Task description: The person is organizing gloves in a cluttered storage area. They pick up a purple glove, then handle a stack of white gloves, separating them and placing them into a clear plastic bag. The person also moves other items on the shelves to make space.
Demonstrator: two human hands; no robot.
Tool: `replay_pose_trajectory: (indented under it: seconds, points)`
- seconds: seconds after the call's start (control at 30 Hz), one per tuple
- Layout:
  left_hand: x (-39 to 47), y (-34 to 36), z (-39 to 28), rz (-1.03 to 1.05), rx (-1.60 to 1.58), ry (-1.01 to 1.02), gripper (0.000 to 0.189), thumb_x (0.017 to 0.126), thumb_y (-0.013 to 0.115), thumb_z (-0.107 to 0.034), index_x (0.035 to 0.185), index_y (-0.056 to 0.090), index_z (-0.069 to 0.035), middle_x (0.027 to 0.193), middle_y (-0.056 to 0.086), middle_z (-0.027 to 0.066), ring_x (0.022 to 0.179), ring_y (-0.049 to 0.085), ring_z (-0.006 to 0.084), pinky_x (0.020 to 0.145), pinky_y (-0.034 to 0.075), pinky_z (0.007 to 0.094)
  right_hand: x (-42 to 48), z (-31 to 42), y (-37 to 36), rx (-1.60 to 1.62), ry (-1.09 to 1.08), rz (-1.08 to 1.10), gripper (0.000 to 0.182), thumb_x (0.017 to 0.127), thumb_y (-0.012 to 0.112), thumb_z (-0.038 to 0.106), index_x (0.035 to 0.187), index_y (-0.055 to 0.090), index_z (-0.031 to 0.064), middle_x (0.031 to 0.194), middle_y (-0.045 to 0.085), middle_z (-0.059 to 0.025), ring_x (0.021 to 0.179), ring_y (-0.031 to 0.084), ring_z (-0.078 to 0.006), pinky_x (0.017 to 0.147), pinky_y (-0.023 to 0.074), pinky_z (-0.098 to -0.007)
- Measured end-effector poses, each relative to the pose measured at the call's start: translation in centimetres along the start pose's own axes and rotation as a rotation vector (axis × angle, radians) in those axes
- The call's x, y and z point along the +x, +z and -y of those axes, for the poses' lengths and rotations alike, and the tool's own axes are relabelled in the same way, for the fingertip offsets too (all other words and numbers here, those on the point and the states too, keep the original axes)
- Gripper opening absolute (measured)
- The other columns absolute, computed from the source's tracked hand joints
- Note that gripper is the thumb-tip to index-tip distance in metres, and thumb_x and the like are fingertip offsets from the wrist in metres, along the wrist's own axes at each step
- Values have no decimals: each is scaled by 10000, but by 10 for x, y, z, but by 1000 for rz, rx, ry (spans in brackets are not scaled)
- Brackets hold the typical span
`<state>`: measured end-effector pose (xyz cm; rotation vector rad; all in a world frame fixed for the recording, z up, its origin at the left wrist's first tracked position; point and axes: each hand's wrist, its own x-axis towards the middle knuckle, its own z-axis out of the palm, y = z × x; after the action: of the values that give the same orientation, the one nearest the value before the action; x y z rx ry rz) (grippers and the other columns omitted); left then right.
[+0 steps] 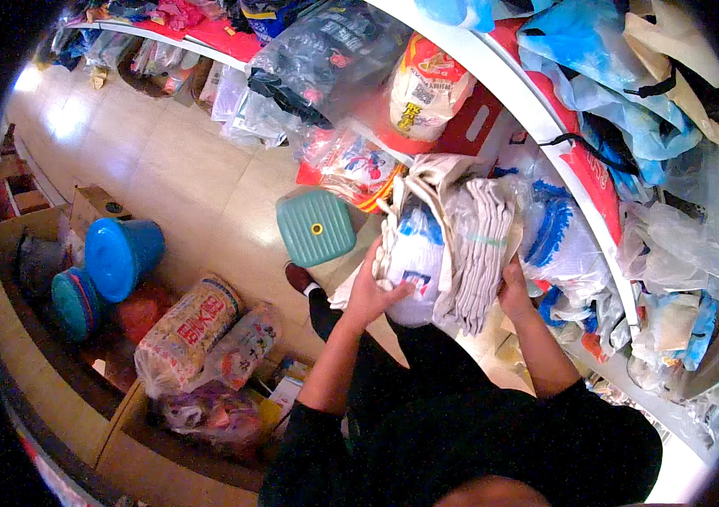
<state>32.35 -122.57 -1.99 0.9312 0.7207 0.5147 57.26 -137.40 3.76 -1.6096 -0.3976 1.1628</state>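
Both hands hold a bulky bundle in front of my dark clothing. My left hand (pixel 377 293) grips its left side, thumb across a clear-wrapped pack of white knit goods, apparently gloves (pixel 415 261), with a blue and red label. My right hand (pixel 515 286) presses the right side of a stack of off-white folded cloth goods (pixel 477 250), also apparently gloves, bound by a pale green band. A loose beige cloth piece (pixel 439 174) lies over the top. The fingers beneath the bundle are hidden. Just right of the bundle are plastic-wrapped white knit items with blue edging (pixel 553 228).
A green ribbed stool (pixel 316 228) stands on the tiled floor (pixel 188 158). A white-edged shelf (pixel 587 171) curves along the right, loaded with plastic-wrapped goods. A printed white sack (pixel 426 95) stands beyond the bundle. Blue buckets (pixel 122 256) and wrapped rolls (pixel 188 336) are at left.
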Motion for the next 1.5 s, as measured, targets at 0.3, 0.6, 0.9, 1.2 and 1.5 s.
replay_pose_trajectory:
  seconds: [0.3,0.6,0.9,1.2,1.5]
  points:
    - [-76,-41,6,-217,12,-57,920,628,786,-79,1372,249,-7,1240,496,145,1116,502,218,956,396,339,-1,-53,63,-146,92,102,741,861,542,259,1423,108,45,1404,301,-118,1269,326,-241,1053,264,-364]
    - [-74,-87,30,-358,329,-30,905,649,781,-84,1370,242,15,1255,469,164,1122,486,230,958,385,328,55,-116,106,103,134,212,660,885,520,293,1390,198,18,1318,410,-133,1211,405,-241,1017,320,-369]
    - [-39,-131,87,-485,185,-101,918,690,769,-68,1386,180,43,1242,482,175,1096,510,223,933,415,326,143,-199,138,112,202,330,531,887,532,290,1320,370,28,1210,516,-90,1089,499,-211,950,384,-347]
    - [4,-161,197,-598,299,45,892,734,743,-125,1384,163,64,1269,455,229,1131,480,254,950,384,328,266,-267,157,-203,80,556,707,840,619,336,1380,284,27,1348,405,-93,1224,399,-216,1029,313,-338]
    - [-1,-224,337,-667,291,17,570,770,679,-265,1204,450,26,1155,475,173,1064,491,281,927,379,367,245,-284,182,-1105,-532,275,899,739,693,396,1375,217,-25,1364,302,-258,1265,311,-397,1058,256,-429]
